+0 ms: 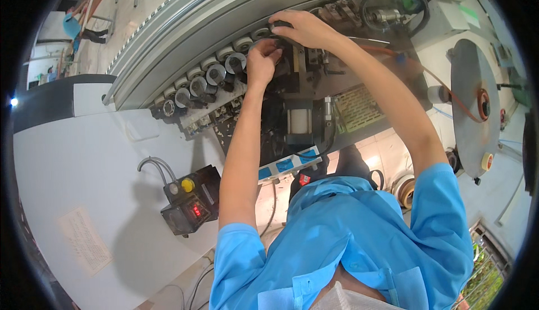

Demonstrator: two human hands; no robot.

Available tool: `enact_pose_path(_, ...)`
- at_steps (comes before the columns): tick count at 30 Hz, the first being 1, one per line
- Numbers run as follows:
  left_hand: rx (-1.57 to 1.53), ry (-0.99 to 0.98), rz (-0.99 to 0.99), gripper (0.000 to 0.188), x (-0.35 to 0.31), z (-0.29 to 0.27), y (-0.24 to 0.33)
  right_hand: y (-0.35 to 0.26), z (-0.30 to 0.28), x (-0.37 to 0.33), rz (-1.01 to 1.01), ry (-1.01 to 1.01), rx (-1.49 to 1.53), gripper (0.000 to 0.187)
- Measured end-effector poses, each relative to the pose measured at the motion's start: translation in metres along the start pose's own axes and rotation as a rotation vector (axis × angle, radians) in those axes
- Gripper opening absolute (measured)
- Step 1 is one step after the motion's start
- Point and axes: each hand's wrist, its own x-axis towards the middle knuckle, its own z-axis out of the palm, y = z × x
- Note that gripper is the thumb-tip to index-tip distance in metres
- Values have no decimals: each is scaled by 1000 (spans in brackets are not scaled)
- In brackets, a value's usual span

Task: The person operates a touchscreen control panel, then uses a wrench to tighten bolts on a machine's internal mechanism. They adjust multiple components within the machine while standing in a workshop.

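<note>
Both my arms reach to the far side of a machine bed. My left hand (264, 58) is closed, its fingertips pressed together beside the last of a row of grey metal rollers (236, 63). What those fingers hold, if anything, is hidden. Just beyond and to the right, my right hand (300, 28) curves its fingers and thumb round a dark part (282, 24) at the row's far end. Pale rings (242, 44) stand behind the rollers. A dark metal block with a bright edge (300, 60) sits below my right hand.
A control box with a red display (191, 200) lies on the white table (62, 164) at left. A motor-like unit (299, 122) and a perforated yellow plate (359, 108) are nearer me. At right stands a large grey disc (474, 108) with an orange strip. A metal rail (202, 26) runs behind.
</note>
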Motion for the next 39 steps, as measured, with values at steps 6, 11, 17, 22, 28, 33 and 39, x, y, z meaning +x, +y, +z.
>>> enact_pose_path(6,322,28,192,29,6,-9,2,-1,3,-3,71,-38,-21,42)
enact_pose_path(11,521,19,330,26,9,-8,-2,-3,5,-2,137,-50,-16,42)
enact_pose_path(17,564,112,448,30,9,2,-19,-5,1,-2,122,-57,8,44)
enact_pose_path(22,508,148,469,27,6,5,-25,-7,-8,-3,205,-23,62,52)
enact_pose_path(28,442,164,491,27,5,3,-28,-3,-11,-10,275,23,113,55)
enact_pose_path(33,431,196,478,27,3,8,-32,0,-13,-17,402,72,205,48)
enact_pose_path(39,441,272,532,28,4,13,-33,-14,-6,-37,431,180,223,40)
